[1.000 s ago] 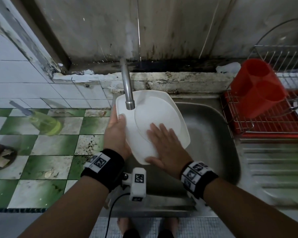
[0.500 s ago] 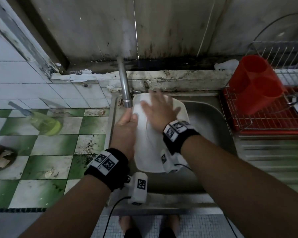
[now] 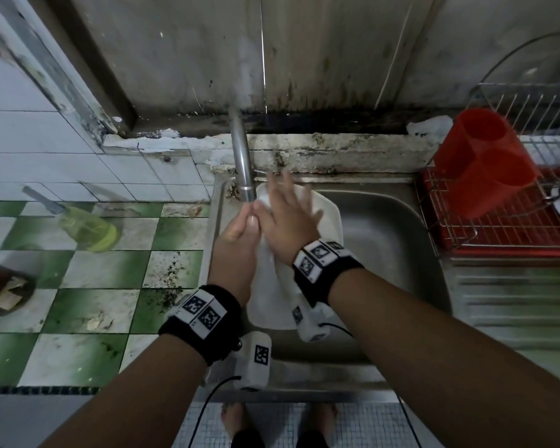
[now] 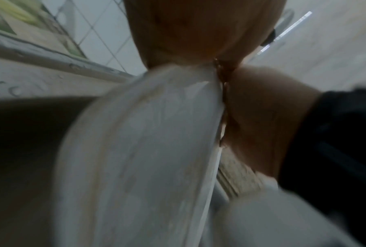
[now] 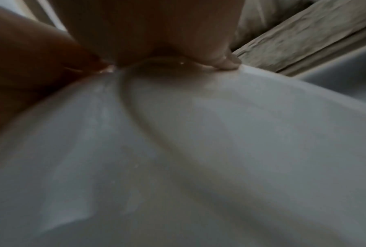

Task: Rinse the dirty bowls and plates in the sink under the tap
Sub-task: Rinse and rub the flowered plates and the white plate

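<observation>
Both hands cover most of the white plate (image 3: 328, 218), and both wrist views are blurred. The plate is held tilted over the left side of the sink (image 3: 385, 240), its long axis running from the tap (image 3: 241, 163) toward the person. The left hand (image 3: 236, 250) grips its left edge; the right hand (image 3: 288, 218) lies flat on its face, fingers spread. The sink's right half is open.

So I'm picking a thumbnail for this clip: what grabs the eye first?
The white plate held tilted over the steel sink below the tap, the left hand gripping its edge and the right hand spread flat on its face. Then the red cutlery holder in the dish rack at right, and the green-and-white checked counter at left.
</observation>
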